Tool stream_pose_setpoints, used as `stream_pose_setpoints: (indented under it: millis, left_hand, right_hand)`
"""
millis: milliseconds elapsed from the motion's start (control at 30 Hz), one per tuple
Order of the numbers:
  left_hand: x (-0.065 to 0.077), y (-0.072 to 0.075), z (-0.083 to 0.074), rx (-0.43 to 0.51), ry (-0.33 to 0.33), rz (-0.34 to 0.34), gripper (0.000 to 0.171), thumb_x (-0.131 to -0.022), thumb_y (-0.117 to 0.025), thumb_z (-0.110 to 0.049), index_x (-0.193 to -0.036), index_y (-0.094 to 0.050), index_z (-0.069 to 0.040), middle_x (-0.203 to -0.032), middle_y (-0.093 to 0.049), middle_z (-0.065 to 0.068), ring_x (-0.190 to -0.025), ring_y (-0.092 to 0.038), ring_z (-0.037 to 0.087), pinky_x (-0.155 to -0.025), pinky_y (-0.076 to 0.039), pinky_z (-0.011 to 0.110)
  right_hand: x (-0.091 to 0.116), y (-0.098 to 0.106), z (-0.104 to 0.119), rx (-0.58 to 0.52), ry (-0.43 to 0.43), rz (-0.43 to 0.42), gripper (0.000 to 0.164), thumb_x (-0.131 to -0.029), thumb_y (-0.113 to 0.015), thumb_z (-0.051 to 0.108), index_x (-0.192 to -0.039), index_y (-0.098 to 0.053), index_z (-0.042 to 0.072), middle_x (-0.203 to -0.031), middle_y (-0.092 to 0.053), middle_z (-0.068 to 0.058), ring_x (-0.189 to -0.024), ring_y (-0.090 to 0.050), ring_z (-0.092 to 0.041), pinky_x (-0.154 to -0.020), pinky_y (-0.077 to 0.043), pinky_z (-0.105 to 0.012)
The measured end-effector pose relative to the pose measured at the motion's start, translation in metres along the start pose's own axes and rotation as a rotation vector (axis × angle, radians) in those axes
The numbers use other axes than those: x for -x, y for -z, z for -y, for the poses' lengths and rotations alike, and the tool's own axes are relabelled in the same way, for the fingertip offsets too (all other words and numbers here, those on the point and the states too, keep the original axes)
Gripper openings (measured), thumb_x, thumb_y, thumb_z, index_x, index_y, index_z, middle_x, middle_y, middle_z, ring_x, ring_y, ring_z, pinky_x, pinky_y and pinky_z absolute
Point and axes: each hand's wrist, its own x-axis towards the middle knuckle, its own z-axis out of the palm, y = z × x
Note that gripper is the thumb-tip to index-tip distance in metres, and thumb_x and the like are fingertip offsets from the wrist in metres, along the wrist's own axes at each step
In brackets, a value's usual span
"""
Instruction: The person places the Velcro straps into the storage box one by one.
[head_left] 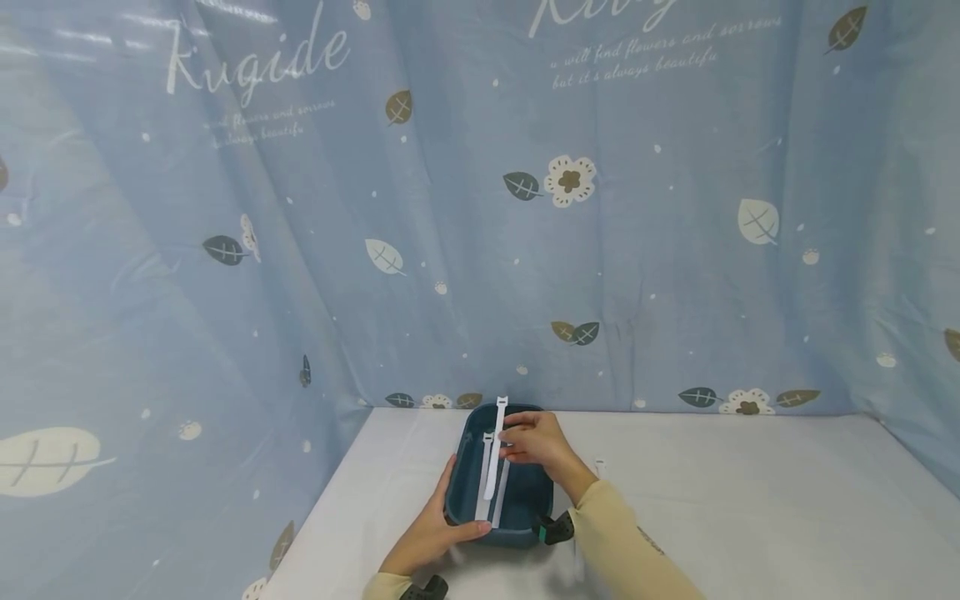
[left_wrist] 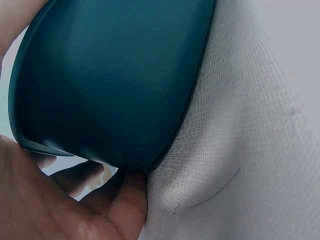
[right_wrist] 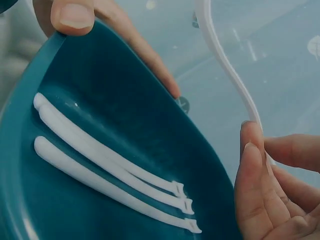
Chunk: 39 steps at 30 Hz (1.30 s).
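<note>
A deep teal plastic basin [head_left: 528, 500] with rounded corners is on the white table. My left hand [head_left: 435, 525] grips its near left corner, thumb over the rim and fingers along the outer side. Above the basin, my right hand [head_left: 543, 442] pinches a white cable tie [right_wrist: 230, 67] between thumb and fingers. That tie is a flat, soft-looking strap and hangs lengthwise over the basin in the head view. Three similar white ties [right_wrist: 117, 190] lie side by side on the basin's floor, slotted heads pointing the same way, two of them touching.
Another white strap [head_left: 600, 463] lies on the table to the right, mostly hidden by my right forearm. A blue curtain [head_left: 465, 208] printed with leaves and flowers hangs behind and left of the white table [head_left: 750, 500]. Both wrists wear black devices [head_left: 557, 529].
</note>
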Motion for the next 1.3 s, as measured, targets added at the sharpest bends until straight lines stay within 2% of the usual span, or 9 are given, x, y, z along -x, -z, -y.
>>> stream_pose_setpoints:
  millis: [100,367,667,1067,1300]
  left_hand:
    - [0.000,0.000,0.002,0.002,-0.008,0.006,0.122,-0.085,-0.084,-0.041,-0.168,0.004,-0.022,-0.175,-0.006,0.016,-0.156,-0.020,0.048,-0.117,-0.023,0.078]
    - [0.001,0.002,0.004,0.005,-0.008,0.010,0.123,-0.085,-0.084,-0.041,-0.168,0.005,-0.022,-0.175,-0.006,0.015,-0.157,-0.020,0.046,-0.118,-0.026,0.075]
    - [0.004,0.002,0.000,-0.001,-0.004,0.001,0.122,-0.085,-0.084,-0.041,-0.168,0.003,-0.022,-0.175,-0.009,0.017,-0.155,-0.025,0.046,-0.118,-0.027,0.074]
    - [0.004,0.003,0.000,0.034,-0.035,0.031,0.122,-0.086,-0.084,-0.038,-0.168,0.005,-0.022,-0.175,-0.008,0.016,-0.154,-0.026,0.043,-0.119,-0.027,0.071]
    - [0.003,0.002,-0.002,0.001,-0.041,0.010,0.123,-0.084,-0.085,-0.039,-0.168,0.003,-0.022,-0.175,-0.011,0.015,-0.154,-0.026,0.041,-0.119,-0.026,0.071]
  right_hand:
    - [-0.003,-0.002,-0.002,0.007,-0.002,0.000,0.035,-0.093,-0.073,0.006,-0.124,-0.065,-0.007,-0.103,-0.075,-0.028,-0.066,-0.075,-0.014,-0.064,-0.063,-0.028]
    - [-0.008,-0.008,-0.004,0.015,-0.012,0.000,0.036,-0.092,-0.074,0.005,-0.124,-0.065,-0.007,-0.091,-0.077,-0.015,-0.065,-0.075,-0.014,-0.063,-0.064,-0.030]
    - [-0.014,-0.013,-0.014,0.029,-0.044,0.010,0.037,-0.093,-0.073,0.006,-0.127,-0.065,-0.007,-0.093,-0.078,-0.018,-0.066,-0.075,-0.014,-0.065,-0.064,-0.029]
    - [-0.019,-0.017,-0.020,0.031,-0.039,0.015,0.037,-0.094,-0.072,0.006,-0.127,-0.065,-0.007,-0.085,-0.078,-0.014,-0.066,-0.075,-0.014,-0.064,-0.064,-0.029]
    - [-0.021,-0.018,-0.022,0.029,-0.043,0.018,0.038,-0.094,-0.072,0.007,-0.128,-0.064,-0.007,-0.088,-0.079,-0.015,-0.067,-0.076,-0.014,-0.065,-0.064,-0.029]
